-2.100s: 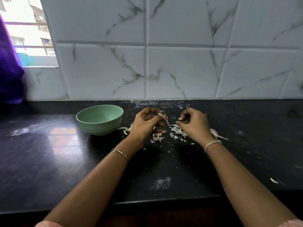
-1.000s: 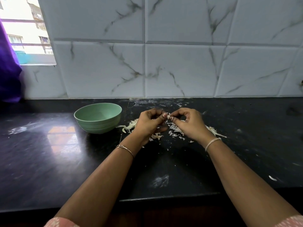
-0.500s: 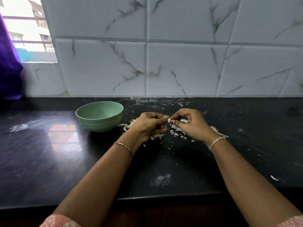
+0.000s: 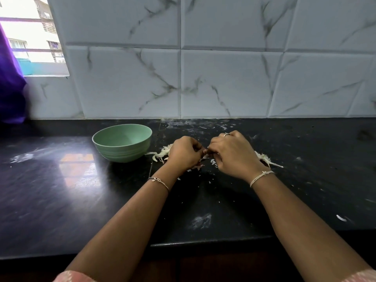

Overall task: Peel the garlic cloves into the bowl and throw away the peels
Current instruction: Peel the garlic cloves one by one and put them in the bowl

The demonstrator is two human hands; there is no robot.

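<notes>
Left hand [image 4: 184, 154] and right hand [image 4: 234, 154] have closed together, pinching the garlic clove [image 4: 205, 153].

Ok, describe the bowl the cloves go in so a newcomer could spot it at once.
Start at the black countertop below the marble-look tiled wall. Left of the left hand, towards the wall, stands a pale green bowl, beside white garlic peels. It is the only vessel on the counter.

I'm standing in a home kitchen. A polished black stone counter [image 4: 61, 190] runs along a wall of white marble-look tiles [image 4: 223, 82]. A green bowl [image 4: 122, 151] and garlic peels [image 4: 161, 153] sit on it. At my far left, the window [image 4: 34, 49] beside a purple curtain [image 4: 10, 88] faces apartment blocks [image 4: 45, 19].
</notes>
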